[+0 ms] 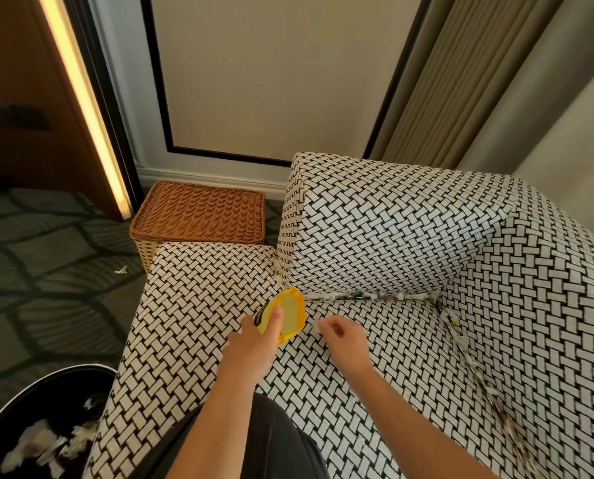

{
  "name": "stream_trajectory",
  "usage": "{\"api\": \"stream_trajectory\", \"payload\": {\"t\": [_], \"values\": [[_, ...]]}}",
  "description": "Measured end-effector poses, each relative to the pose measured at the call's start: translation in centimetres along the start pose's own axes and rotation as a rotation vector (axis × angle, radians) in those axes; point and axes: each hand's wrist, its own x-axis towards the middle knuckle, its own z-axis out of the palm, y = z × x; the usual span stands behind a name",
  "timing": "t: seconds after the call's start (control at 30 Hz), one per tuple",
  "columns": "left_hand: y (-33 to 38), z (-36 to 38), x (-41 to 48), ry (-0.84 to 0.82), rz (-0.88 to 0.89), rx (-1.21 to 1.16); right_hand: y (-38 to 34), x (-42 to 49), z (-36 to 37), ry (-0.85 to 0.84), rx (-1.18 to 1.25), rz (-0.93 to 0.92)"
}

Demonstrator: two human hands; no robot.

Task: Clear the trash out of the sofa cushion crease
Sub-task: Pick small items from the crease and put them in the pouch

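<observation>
My left hand grips a yellow snack wrapper just above the seat of the black-and-white woven-pattern sofa, near the left end of the back crease. Small paper scraps fill that back crease. More scraps line the right-hand crease along the armrest. My right hand hovers over the seat beside the wrapper, fingers curled and pinching a small white scrap.
A black bin with crumpled paper inside stands on the carpet at lower left. A wicker basket sits behind the left armrest. One white scrap lies on the carpet. My dark-clad knee rests on the seat.
</observation>
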Motion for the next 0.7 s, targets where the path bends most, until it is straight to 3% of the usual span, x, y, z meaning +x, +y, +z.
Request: {"api": "stream_trajectory", "payload": {"t": [0.1,0.2,0.4,0.5,0.7], "values": [[0.2,-0.2,-0.6,0.009,-0.004,0.012,-1.6,-3.5,0.2,0.018,0.388,0.098],[0.5,-0.4,-1.2,0.018,0.012,-0.001,-4.2,-4.9,0.1,0.014,0.510,0.068],[0.7,0.0,-0.7,-0.001,0.103,-0.145,-6.7,-4.3,-0.3,0.036,0.243,-0.130],[0.4,-0.3,-0.8,0.023,0.079,-0.193,-4.9,-2.2,-0.3,0.175,0.188,-0.091],[0.2,-0.6,-0.5,0.146,0.033,-0.190,0.5,2.2,1.4,0.147,-0.266,-0.015]]}}
